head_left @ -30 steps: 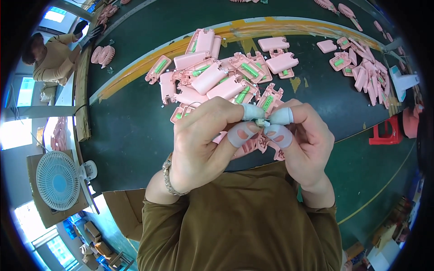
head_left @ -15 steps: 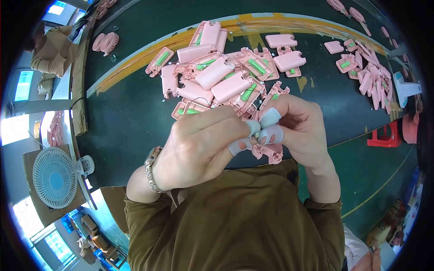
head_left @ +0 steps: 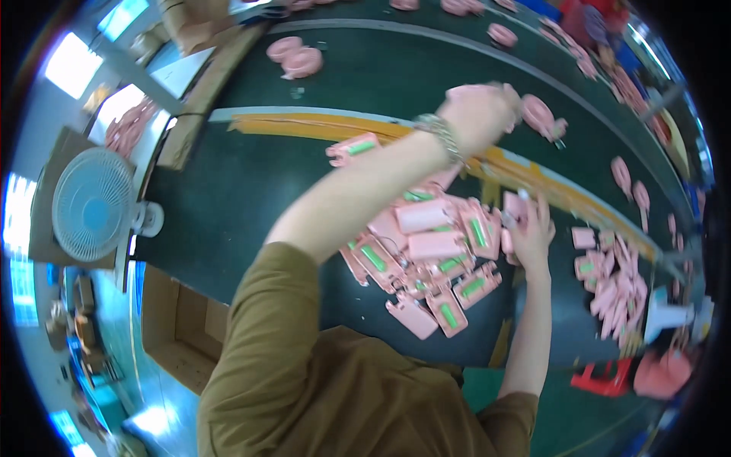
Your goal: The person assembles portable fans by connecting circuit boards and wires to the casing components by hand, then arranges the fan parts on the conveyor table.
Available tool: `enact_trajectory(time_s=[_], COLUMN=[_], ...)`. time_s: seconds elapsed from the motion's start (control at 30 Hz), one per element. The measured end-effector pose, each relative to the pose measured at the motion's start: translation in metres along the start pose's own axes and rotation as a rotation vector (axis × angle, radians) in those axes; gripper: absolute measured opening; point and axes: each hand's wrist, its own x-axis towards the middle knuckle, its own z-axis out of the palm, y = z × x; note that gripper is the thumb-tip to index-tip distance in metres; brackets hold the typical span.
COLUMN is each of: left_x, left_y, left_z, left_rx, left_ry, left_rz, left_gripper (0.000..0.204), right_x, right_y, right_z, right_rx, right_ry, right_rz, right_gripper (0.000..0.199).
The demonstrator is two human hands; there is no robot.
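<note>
My left hand [head_left: 480, 122], blurred by motion, reaches across the yellow-taped strip to the green belt beyond. Pink shows at its far side, but its fingers are too smeared to make out a grip. At the right edge of the heap my right hand [head_left: 531, 236] has its fingers bent around a pink casing [head_left: 515, 204]. Between my arms lies a heap of pink plastic casings [head_left: 435, 245]; several are open halves with a green cylinder [head_left: 478, 232] inside. A pink fan head [head_left: 537, 116] rests on the belt to the right of my left hand.
Two round pink fan parts [head_left: 301, 62] lie on the far belt at left. A second pile of pink parts [head_left: 618, 293] is at right, near a red stool [head_left: 601, 378]. A white fan [head_left: 93, 204] stands at left, above a cardboard box [head_left: 179, 324]. Another person is at far right.
Both hands have parted from the small pink piece they worked on together. My left hand has swung far forward over the belt; my right has moved to the heap's right side. The view has turned.
</note>
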Motion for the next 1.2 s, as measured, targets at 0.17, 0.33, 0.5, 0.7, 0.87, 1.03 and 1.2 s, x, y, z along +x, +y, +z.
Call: enact_trajectory(time_s=[0.17,0.33,0.5,0.7,0.87,1.03,1.2], left_x=[-0.036,-0.113,-0.119,-0.127,-0.156,-0.195,-0.293], left_y=[-0.057,-0.256,-0.238,-0.225,-0.188,-0.122,-0.102], left_z=[0.046,-0.078,-0.073,-0.121,-0.179,-0.171,-0.183], left_rx=[0.069,0.536,0.396,0.19,0.001,-0.262,-0.612], left_ry=[-0.152,0.238,0.297,0.451,0.525,0.446,0.254], left_rz=[-0.051,-0.911,-0.858,-0.789,-0.679,-0.599,-0.654], left_gripper=[0.034,0.043,0.04,0.037,0.034,0.032,0.036], right_x=[-0.032,-0.093,-0.154,-0.124,-0.143,-0.184,-0.218], right_y=[0.038,0.047,0.076,0.055,0.032,0.034,0.016], right_z=[-0.005,-0.004,-0.043,-0.041,-0.057,-0.102,-0.127], right_rx=[0.069,0.129,0.076,0.001,-0.059,-0.184,-0.456], right_ry=[-0.034,-0.06,-0.06,-0.042,0.024,0.089,0.065], right_rz=[0.003,0.048,0.148,0.22,0.336,0.583,0.768], right_gripper=[0.052,0.045,0.038,0.032,0.029,0.028,0.031])
